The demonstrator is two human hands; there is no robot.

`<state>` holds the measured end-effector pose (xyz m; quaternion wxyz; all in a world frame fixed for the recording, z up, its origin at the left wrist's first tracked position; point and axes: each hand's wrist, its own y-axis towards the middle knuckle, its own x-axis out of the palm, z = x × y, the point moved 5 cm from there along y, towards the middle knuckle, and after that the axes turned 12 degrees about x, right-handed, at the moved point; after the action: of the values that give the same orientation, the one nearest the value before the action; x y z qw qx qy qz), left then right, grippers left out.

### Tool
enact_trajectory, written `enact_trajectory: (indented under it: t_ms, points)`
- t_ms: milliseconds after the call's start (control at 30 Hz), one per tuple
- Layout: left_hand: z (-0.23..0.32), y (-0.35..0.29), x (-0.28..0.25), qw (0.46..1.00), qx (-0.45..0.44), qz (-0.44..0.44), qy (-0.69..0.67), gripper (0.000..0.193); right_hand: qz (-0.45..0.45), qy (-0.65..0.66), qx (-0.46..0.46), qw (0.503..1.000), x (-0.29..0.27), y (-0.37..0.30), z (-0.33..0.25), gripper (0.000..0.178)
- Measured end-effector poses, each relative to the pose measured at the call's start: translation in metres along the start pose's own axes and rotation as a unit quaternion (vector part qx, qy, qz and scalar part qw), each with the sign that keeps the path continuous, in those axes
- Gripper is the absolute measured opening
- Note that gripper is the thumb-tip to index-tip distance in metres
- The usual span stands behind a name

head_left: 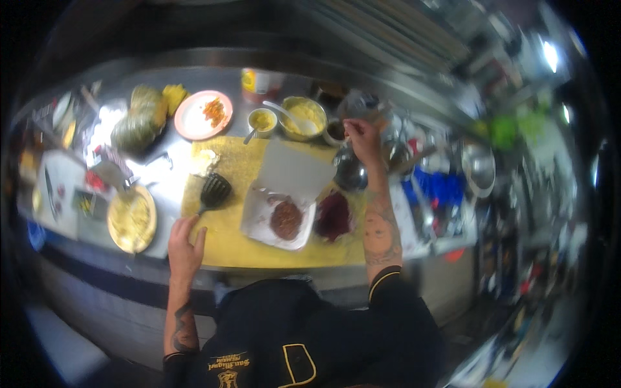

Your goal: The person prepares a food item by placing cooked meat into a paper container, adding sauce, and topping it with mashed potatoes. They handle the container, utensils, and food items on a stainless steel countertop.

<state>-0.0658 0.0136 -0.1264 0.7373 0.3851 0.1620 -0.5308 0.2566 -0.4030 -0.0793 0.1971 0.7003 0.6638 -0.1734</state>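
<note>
While left hand (pixel 185 244) is spread by black spatula (pixel 217 190) | right hand (pixel 363 138): bunched, contents unclear

a bright lamp (pixel 550 57) glows at two o'clock; a shiny metal counter (pixel 157 173) stretches from nine to three o'clock.
</note>
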Motion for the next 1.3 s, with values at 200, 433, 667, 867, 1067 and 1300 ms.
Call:
enact_trajectory:
  t_ms: [200,433,667,867,1067,1300]
  points:
    - [0.06,-0.06,0.089,0.97,-0.18,0.138,-0.087,0.032,0.026,-0.269,-0.264,0.926,0.052,0.251,0.022,0.033]
    - [0.06,-0.095,0.166,0.885,-0.292,0.34,-0.13,0.035,-0.023,-0.348,-0.083,0.933,0.129,0.355,-0.004,0.065]
    - [0.055,-0.1,0.19,0.895,-0.248,0.359,-0.091,0.03,-0.112,-0.207,-0.003,0.972,0.171,0.42,0.017,0.047]
    - [0.044,-0.119,0.21,0.896,-0.226,0.375,-0.073,0.031,-0.115,-0.198,-0.062,0.971,0.1,0.449,0.023,0.029]
    - [0.05,-0.103,0.201,0.897,-0.217,0.384,-0.019,0.031,0.027,-0.237,-0.054,0.97,0.052,0.386,-0.021,0.036]
    - [0.045,-0.106,0.21,0.899,-0.225,0.374,-0.04,0.032,-0.024,-0.037,0.097,0.994,0.035,0.376,0.044,0.049]
